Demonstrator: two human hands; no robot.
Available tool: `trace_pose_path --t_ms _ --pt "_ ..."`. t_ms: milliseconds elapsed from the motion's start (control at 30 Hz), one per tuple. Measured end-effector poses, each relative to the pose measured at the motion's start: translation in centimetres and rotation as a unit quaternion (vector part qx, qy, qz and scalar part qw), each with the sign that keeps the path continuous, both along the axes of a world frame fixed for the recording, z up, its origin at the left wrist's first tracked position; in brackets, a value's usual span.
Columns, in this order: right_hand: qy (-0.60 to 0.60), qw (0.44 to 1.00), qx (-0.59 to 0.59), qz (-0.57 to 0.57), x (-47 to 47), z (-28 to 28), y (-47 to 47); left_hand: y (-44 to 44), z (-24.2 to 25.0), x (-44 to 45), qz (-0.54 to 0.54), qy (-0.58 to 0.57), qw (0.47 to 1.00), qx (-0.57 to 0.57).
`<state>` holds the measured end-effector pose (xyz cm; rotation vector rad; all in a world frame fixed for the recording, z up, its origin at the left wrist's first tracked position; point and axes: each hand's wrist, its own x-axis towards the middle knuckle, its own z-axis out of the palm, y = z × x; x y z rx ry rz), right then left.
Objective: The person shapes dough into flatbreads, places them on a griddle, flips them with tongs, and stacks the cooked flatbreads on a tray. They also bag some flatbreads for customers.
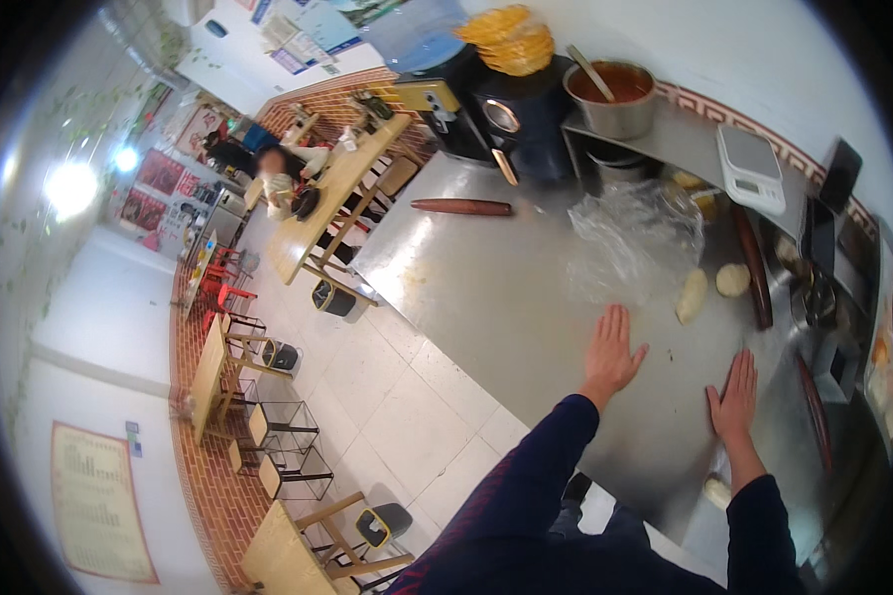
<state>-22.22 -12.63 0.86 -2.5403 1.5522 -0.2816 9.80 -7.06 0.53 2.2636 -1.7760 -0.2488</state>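
Note:
Both hands are over the stainless steel table (491,275), palms down and empty. My left hand (614,349) has its fingers together and thumb apart, just below a crumpled clear plastic bag (632,230). My right hand (734,398) lies farther right in a similar pose, its thumb turned toward the left one. Beyond the hands are an oblong dough piece (692,296) and a round dough piece (733,280), with a dark wooden rolling pin (751,268) beside the round one. Another pale dough piece (717,492) is partly hidden by my right forearm.
A reddish rolling pin (461,207) lies near the far left edge, a thin one (815,413) at right. A raised shelf holds a metal pot of red sauce (618,93) and a white kitchen scale (750,167). A black appliance (521,119) stands behind. People sit at a distant wooden table (342,186).

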Motion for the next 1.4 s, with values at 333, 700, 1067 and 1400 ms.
trace_pose_path --t_ms 333,700,1067,1400 --pt "0.012 1.000 -0.014 0.002 -1.4 -1.8 -0.2 -5.1 0.3 1.6 -0.133 0.020 0.991 0.002" --pt "-0.021 1.000 0.014 -0.018 -1.2 -1.1 -0.2 -8.8 0.8 1.8 -0.142 0.070 0.977 0.146" --pt "0.004 1.000 -0.009 -0.020 -1.1 0.3 0.4 -2.6 -0.1 -2.5 -0.292 -0.027 0.956 0.005" --pt "0.005 0.999 0.009 -0.030 -1.3 -0.2 0.4 -8.6 -1.0 -1.0 -0.248 0.018 0.968 -0.048"
